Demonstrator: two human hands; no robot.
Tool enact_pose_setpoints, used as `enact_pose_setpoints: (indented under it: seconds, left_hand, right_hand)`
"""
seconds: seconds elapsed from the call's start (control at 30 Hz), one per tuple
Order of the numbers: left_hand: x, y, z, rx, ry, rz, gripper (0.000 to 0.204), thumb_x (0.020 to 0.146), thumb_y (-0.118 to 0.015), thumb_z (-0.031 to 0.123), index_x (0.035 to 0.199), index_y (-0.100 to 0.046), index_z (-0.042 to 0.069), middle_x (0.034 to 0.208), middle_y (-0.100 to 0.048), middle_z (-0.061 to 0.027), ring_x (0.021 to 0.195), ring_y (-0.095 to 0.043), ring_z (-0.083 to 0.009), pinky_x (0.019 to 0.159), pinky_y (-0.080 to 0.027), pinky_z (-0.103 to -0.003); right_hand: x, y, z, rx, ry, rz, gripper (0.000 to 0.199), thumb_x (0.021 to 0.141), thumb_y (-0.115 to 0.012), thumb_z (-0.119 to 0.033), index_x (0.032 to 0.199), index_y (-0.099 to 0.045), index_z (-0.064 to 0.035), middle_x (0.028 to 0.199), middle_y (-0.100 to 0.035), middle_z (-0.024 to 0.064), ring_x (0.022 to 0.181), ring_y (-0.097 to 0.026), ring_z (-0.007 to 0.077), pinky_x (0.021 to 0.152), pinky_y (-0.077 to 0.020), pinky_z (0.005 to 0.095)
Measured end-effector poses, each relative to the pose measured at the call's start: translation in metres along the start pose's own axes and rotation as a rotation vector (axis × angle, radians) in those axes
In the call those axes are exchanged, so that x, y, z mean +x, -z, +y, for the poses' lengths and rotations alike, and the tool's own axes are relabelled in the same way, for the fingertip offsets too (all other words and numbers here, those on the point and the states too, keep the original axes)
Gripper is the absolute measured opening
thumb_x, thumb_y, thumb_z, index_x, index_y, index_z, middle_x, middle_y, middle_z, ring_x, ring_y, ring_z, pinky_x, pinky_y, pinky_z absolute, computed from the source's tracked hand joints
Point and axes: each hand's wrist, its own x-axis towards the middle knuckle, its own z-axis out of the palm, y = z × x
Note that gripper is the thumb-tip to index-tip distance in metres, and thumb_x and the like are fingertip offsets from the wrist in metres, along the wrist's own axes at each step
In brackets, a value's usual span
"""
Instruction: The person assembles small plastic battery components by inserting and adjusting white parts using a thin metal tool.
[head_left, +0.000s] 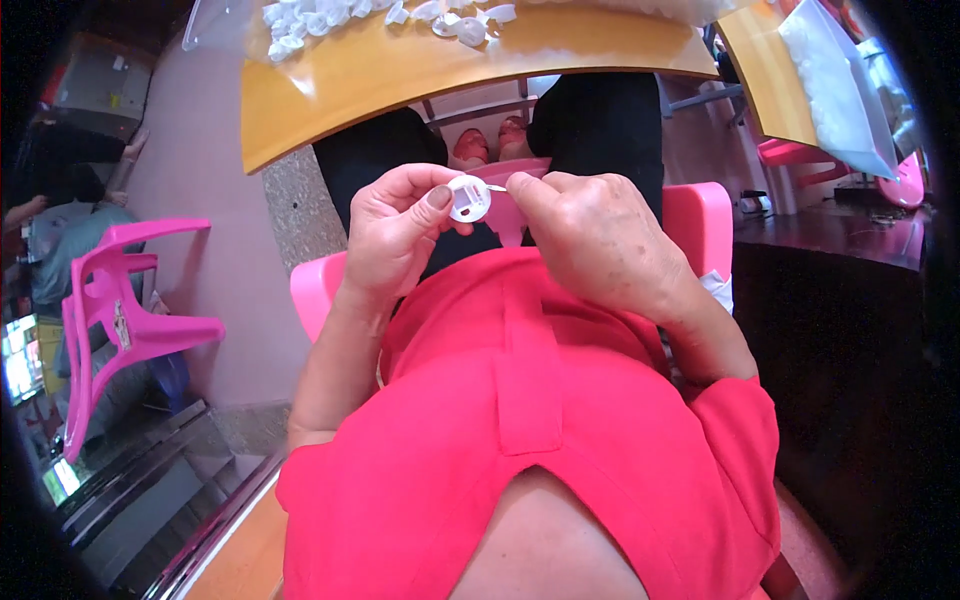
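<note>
A small round white cap (pixel 468 198) is held up in front of the chest, between the two hands. It is pinched by the left hand (pixel 395 235), thumb on its left edge and fingers curled behind it; the open face of the cap is turned toward the camera, with a pale insert seen inside. The right hand (pixel 590 235) is closed just to the right of the cap, and a thin white sliver (pixel 497 187) is gripped between its fingertips, the tip touching the cap's right rim. Both hands are clenched, knuckles up, almost touching each other across the cap.

A red shirt (pixel 530 420) fills the lower middle. A pink chair (pixel 700 225) is seen under the person, its edges showing at both sides of the arms. Black trousers (pixel 600 125) and red shoes (pixel 490 145) are seen past the hands, under a yellow table (pixel 400 75). A heap of white caps (pixel 330 20) lies on the table's far edge, well apart from the hands. A clear bag of white pieces (pixel 835 90) rests on a second table at upper right. An overturned pink stool (pixel 110 310) is seen at left.
</note>
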Motion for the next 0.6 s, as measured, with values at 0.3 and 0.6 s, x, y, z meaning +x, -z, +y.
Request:
enact_pose_setpoints:
  seconds: [0.3, 0.6]
  left_hand:
    - [0.113, 0.022, 0.173, 0.641, -0.782, 0.453, 0.021, 0.094, -0.056, 0.008, 0.109, -0.06, -0.006, 0.105, -0.065, -0.0169, 0.095, -0.065, -0.0255, 0.083, -0.054, -0.035]
    - [0.176, 0.019, 0.113, 1.398, -0.931, 0.255, 0.022, 0.076, -0.068, -0.001, 0.097, -0.066, 0.004, 0.092, -0.067, -0.0131, 0.077, -0.065, -0.0287, 0.068, -0.053, -0.033]
  right_hand:
    - [-0.003, 0.004, 0.014, -0.01, -0.073, 0.02, 0.011, 0.074, -0.058, -0.001, 0.083, -0.053, -0.0003, 0.067, -0.06, 0.0143, 0.065, -0.064, 0.0318, 0.056, -0.0516, 0.04]
    - [0.001, 0.008, 0.025, 0.011, -0.096, -0.085, 0.01, 0.075, -0.059, -0.003, 0.084, -0.054, 0.0, 0.072, -0.063, 0.0175, 0.069, -0.065, 0.0328, 0.06, -0.0529, 0.0408]
